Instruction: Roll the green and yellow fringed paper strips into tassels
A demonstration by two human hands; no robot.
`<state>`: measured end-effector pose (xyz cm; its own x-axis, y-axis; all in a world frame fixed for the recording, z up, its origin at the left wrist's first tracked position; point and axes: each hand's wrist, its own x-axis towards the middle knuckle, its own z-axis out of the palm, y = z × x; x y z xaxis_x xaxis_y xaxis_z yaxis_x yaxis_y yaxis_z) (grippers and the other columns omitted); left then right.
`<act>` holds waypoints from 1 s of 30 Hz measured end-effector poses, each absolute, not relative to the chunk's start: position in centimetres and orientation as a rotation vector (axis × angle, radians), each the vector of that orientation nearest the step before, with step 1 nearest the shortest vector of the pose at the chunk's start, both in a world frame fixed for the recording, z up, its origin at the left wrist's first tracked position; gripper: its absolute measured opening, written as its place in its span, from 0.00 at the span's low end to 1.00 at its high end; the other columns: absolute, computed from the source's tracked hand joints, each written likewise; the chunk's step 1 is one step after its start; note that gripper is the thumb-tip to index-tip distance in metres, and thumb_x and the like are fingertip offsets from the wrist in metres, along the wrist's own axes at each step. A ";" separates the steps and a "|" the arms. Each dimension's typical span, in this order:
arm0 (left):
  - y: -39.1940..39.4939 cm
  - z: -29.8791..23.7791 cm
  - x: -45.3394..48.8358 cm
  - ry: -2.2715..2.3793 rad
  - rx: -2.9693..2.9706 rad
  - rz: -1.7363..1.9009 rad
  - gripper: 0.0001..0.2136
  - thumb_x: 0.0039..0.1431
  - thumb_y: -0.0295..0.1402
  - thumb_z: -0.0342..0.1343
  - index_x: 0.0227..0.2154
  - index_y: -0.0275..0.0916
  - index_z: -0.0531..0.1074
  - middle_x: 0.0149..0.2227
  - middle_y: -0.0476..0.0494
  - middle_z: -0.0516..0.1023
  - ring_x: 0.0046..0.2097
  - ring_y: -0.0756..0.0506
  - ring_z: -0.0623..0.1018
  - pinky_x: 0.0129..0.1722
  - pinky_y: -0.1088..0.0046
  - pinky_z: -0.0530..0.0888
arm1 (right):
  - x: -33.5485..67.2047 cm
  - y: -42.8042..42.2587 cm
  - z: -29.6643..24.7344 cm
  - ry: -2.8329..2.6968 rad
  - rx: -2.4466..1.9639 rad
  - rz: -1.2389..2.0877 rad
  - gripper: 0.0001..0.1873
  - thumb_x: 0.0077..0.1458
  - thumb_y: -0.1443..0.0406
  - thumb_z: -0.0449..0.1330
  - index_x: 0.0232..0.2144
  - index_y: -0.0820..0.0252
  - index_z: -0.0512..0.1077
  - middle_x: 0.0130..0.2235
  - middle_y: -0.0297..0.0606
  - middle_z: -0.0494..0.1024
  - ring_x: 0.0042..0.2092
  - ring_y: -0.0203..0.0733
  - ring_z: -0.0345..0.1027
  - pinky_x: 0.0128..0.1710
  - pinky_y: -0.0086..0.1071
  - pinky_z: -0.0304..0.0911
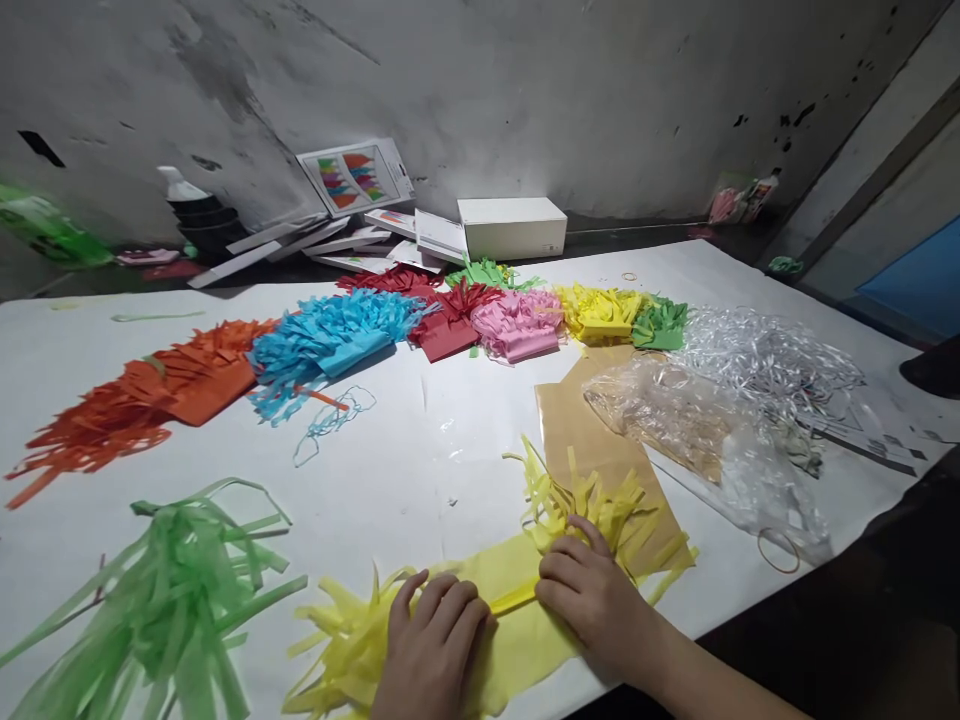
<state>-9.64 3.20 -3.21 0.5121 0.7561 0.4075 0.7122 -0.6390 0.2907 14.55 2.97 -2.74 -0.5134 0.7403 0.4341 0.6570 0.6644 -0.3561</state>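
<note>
A sheet of yellow tissue paper [517,660] with fringed ends lies at the table's near edge, a narrow rolled fold running along its middle. My left hand [435,640] is closed over the left part of this fold, its fingers bent and their tips partly hidden. Further right, my right hand [589,595] has its fingers curled onto the same fold, close to the right fringe. Green tissue-paper strips [176,600] lie in a loose bunch left of my hands. Under the right fringe is a brown paper sheet [600,435].
Orange [202,385], blue [345,335], red, pink [517,325], yellow and green fringed bundles curve across the table. Silver strips [765,360], clear plastic [757,470] and a rubber band [778,550] lie right. A white box [512,228] and flat packets stand against the wall.
</note>
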 end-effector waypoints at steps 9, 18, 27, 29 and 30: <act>3.2 -2.0 -7.6 1.667 2.599 0.502 0.13 0.67 0.26 0.49 0.27 0.42 0.72 0.33 0.49 0.79 0.39 0.41 0.77 0.50 0.50 0.61 | 11.4 2.4 -2.2 -2.293 -1.624 -0.001 0.06 0.53 0.73 0.62 0.30 0.58 0.69 0.33 0.37 0.72 0.42 0.49 0.63 0.64 0.57 0.37; 4.1 -1.8 -6.5 1.368 2.877 0.599 0.13 0.54 0.16 0.53 0.22 0.41 0.72 0.27 0.48 0.77 0.35 0.41 0.73 0.47 0.56 0.63 | 12.3 2.7 -2.1 -2.523 -1.236 -0.026 0.06 0.54 0.74 0.59 0.32 0.58 0.69 0.33 0.35 0.72 0.40 0.45 0.63 0.67 0.50 0.35; 3.2 -3.9 -7.2 1.188 2.963 0.825 0.13 0.71 0.27 0.44 0.47 0.38 0.75 0.47 0.40 0.82 0.48 0.41 0.78 0.50 0.63 0.71 | 11.6 5.8 -1.0 -2.068 -1.315 -0.166 0.13 0.65 0.75 0.49 0.32 0.58 0.68 0.32 0.34 0.75 0.37 0.42 0.68 0.62 0.47 0.49; 2.9 -5.0 -7.6 1.140 3.009 0.731 0.13 0.70 0.32 0.47 0.50 0.38 0.74 0.49 0.40 0.82 0.49 0.42 0.80 0.49 0.67 0.76 | 14.0 6.5 0.3 -1.834 -1.390 -0.199 0.12 0.69 0.72 0.48 0.35 0.56 0.68 0.31 0.32 0.76 0.35 0.40 0.70 0.58 0.43 0.56; 3.0 -5.3 -7.7 1.139 3.012 0.682 0.13 0.70 0.34 0.49 0.51 0.37 0.73 0.49 0.39 0.82 0.49 0.41 0.81 0.48 0.68 0.77 | 15.8 6.7 1.0 -1.728 -1.423 -0.242 0.11 0.70 0.69 0.49 0.35 0.56 0.68 0.31 0.32 0.76 0.35 0.40 0.70 0.55 0.42 0.59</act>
<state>-7.73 2.98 -5.30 0.6763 0.5989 0.4288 0.6609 -0.7505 0.0059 15.85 6.72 1.04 0.0215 0.7069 0.7069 0.8739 0.3301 -0.3568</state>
